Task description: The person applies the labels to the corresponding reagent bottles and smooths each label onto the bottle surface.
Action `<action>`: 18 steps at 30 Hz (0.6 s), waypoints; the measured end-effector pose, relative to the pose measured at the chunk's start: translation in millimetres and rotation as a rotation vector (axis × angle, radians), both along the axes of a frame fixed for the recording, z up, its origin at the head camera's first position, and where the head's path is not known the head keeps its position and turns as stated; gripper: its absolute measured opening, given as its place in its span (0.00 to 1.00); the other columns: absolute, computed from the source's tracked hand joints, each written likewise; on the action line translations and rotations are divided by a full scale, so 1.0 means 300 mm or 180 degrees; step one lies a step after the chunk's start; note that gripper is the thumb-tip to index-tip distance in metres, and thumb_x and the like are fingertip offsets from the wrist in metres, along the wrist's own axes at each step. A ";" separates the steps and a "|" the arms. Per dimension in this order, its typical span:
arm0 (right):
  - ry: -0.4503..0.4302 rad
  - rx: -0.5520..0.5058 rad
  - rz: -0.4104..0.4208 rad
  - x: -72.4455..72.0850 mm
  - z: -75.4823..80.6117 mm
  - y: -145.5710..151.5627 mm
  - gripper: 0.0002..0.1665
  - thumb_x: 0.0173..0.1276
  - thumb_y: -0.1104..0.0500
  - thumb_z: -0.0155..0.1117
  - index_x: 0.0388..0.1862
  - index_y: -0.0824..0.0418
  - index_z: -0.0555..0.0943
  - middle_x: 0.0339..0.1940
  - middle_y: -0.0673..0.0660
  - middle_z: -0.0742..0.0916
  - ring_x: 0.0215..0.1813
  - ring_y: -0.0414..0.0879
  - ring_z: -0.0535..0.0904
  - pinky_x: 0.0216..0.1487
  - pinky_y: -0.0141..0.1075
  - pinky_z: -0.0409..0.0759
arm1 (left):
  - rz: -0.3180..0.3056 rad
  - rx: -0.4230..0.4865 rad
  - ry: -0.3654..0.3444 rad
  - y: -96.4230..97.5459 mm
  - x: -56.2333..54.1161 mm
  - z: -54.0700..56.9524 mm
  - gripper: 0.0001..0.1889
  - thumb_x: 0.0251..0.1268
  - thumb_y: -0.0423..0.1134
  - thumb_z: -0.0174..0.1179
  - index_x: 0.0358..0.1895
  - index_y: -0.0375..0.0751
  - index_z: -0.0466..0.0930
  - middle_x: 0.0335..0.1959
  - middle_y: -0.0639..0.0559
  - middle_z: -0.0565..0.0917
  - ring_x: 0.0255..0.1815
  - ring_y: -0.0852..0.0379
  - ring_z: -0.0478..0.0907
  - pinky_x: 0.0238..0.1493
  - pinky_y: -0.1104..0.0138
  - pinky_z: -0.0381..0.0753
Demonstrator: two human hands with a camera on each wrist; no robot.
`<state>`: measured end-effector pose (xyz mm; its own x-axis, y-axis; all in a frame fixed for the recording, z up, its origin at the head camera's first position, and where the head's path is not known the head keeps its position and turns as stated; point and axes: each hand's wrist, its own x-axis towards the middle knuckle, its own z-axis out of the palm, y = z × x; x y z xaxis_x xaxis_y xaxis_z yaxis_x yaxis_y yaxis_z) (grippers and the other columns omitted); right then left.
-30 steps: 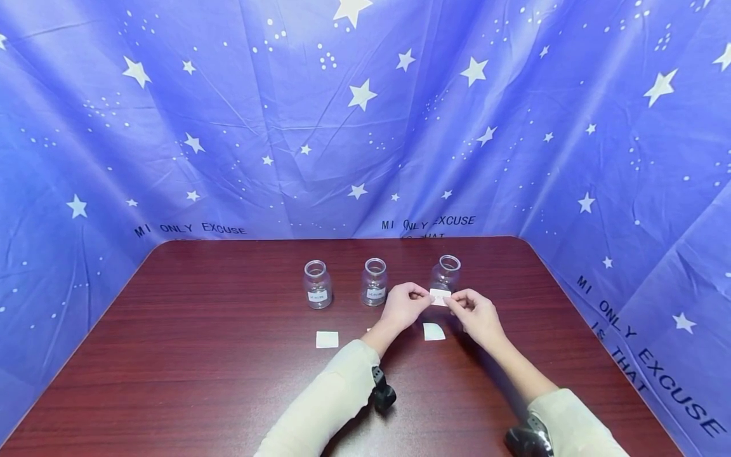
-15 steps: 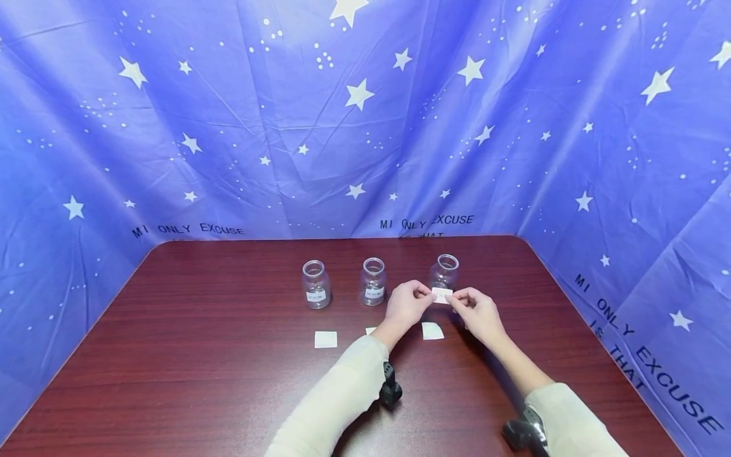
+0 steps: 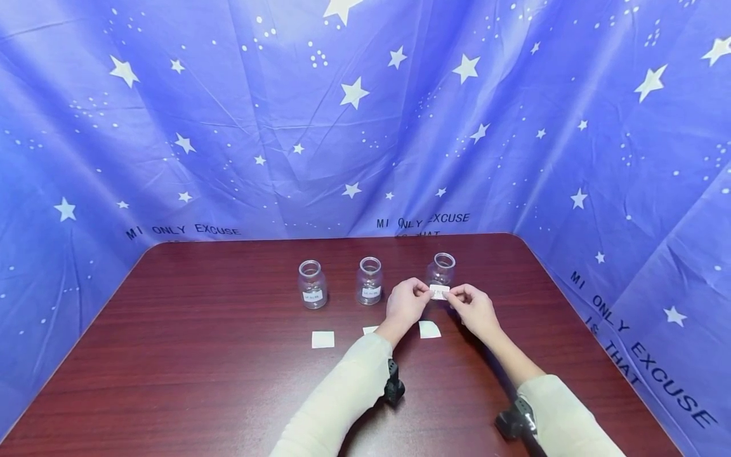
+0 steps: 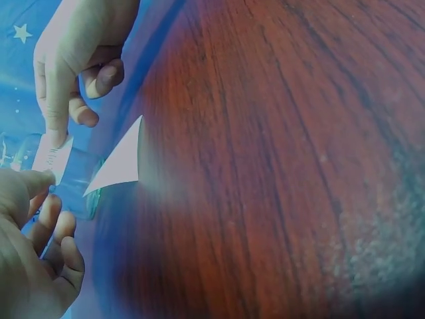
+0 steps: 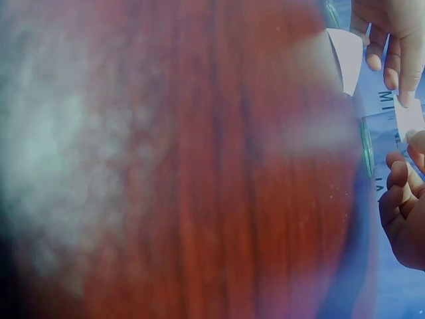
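Observation:
A small white label with printed marks is against the front of the right-hand glass jar. My left hand pinches its left edge, while the fingertips of my right hand hold the right edge. In the left wrist view, one digit of each hand lies on the label; whether it is fully stuck down cannot be seen. The jar stands upright without a lid. To its left are a middle jar and a left jar, each with a white label on its front.
White paper pieces lie on the dark red wooden table: a left square, a right piece with a curled edge, and a middle one partly behind my left wrist. A blue star-printed curtain surrounds the table.
Both hands, still at the label, have shifted slightly up and right relative to the jar. My left forearm has moved right, showing more of the middle paper piece. The head view has drifted a little.

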<state>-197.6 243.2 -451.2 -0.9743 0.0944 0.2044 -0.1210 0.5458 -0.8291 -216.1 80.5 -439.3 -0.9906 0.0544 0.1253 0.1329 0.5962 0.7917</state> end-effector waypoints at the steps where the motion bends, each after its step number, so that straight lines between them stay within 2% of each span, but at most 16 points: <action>1: 0.0008 0.0003 -0.0002 -0.002 -0.001 0.000 0.13 0.63 0.54 0.64 0.34 0.64 0.79 0.22 0.57 0.82 0.12 0.37 0.70 0.14 0.32 0.72 | 0.0012 -0.0010 -0.0002 0.001 -0.001 -0.001 0.04 0.56 0.47 0.63 0.29 0.54 0.81 0.22 0.64 0.81 0.25 0.68 0.73 0.29 0.74 0.69; 8: 0.0084 0.0075 -0.0047 -0.013 -0.002 0.001 0.12 0.62 0.54 0.65 0.33 0.64 0.80 0.20 0.56 0.82 0.11 0.35 0.69 0.14 0.31 0.72 | 0.0038 -0.0082 0.0070 0.007 -0.009 -0.007 0.05 0.56 0.48 0.63 0.29 0.53 0.81 0.22 0.63 0.80 0.24 0.68 0.73 0.28 0.74 0.69; 13: 0.0108 0.0133 -0.0067 -0.015 0.000 0.002 0.12 0.62 0.54 0.65 0.32 0.63 0.80 0.19 0.53 0.81 0.12 0.35 0.69 0.15 0.31 0.72 | 0.0054 -0.0059 0.0020 0.008 -0.014 -0.007 0.06 0.57 0.48 0.63 0.29 0.53 0.81 0.22 0.63 0.80 0.24 0.68 0.73 0.28 0.73 0.69; 18: 0.0107 0.0169 -0.0095 -0.016 -0.001 0.003 0.13 0.62 0.53 0.65 0.32 0.63 0.80 0.19 0.54 0.81 0.11 0.36 0.69 0.14 0.31 0.72 | 0.0058 -0.0104 0.0017 0.011 -0.018 -0.009 0.06 0.58 0.49 0.62 0.29 0.53 0.81 0.23 0.64 0.80 0.25 0.68 0.73 0.28 0.73 0.69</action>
